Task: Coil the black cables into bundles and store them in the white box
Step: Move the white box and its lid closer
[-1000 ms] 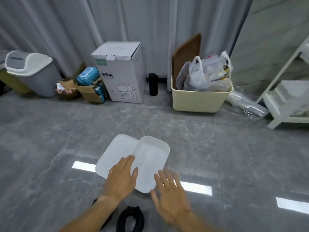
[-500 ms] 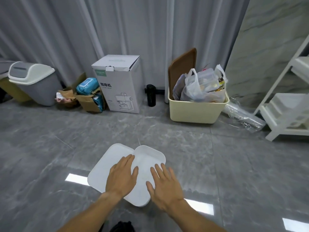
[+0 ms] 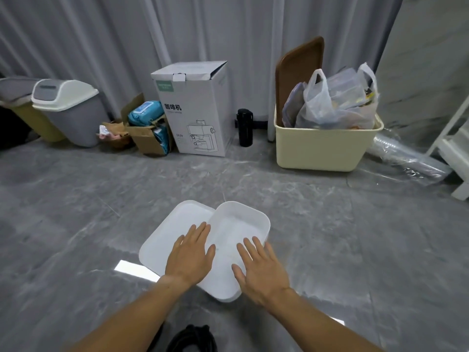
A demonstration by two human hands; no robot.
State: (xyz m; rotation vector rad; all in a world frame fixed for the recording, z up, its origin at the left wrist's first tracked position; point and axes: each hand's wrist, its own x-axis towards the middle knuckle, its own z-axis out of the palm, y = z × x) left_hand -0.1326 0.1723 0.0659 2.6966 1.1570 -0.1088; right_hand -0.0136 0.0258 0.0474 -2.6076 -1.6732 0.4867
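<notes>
A white box sits open on the grey floor in front of me, its flat white lid lying beside it on the left and partly under it. My left hand is spread flat with straight fingers over the seam between lid and box. My right hand is spread flat over the near right part of the box. Neither hand holds anything. A coil of black cable lies on the floor at the bottom edge, between my forearms, mostly cut off.
Along the curtain stand a grey swing-lid bin, a small open cardboard box, a tall white carton, a black bottle and a cream tub full of bags. A white shelf stands at far right.
My view tilted up and back, so the cable coil slid to the bottom edge. Both hands moved forward onto the box and lid, the right hand reaching farther over the box.
</notes>
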